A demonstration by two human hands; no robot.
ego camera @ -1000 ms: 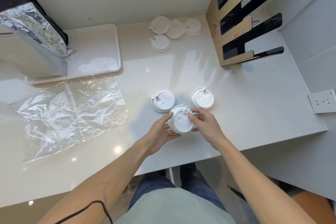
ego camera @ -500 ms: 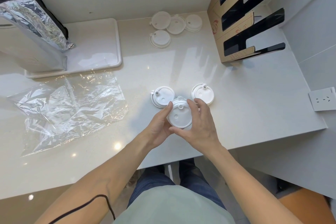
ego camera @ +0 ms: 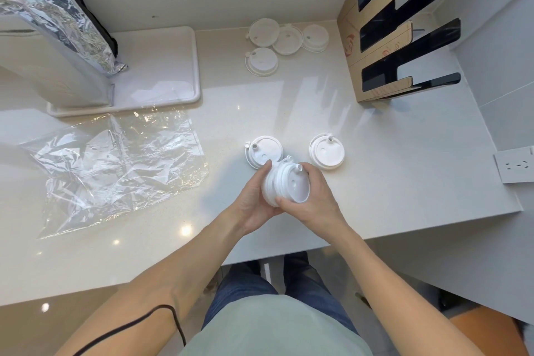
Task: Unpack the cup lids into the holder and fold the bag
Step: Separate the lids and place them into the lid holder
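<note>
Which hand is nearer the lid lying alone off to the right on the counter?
Right. The right hand sits just below and left of that lid, apart from it. The left hand is farther left, across the lid stack that both hands hold.

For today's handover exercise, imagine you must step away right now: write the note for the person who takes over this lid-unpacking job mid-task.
Left hand and right hand: both grip one stack of white lids, lifted off the counter and tilted.
Near stacks: one just behind the hands, one to its right, both on the counter.
Far lids: a group by the back wall, left of the holder.
Bag: clear plastic, empty as far as I can see, lying flat and crumpled on the left, unfolded.
Done: lids out of the bag.
Left: load every lid into the holder, whose visible slots look empty; fold the bag.
</note>
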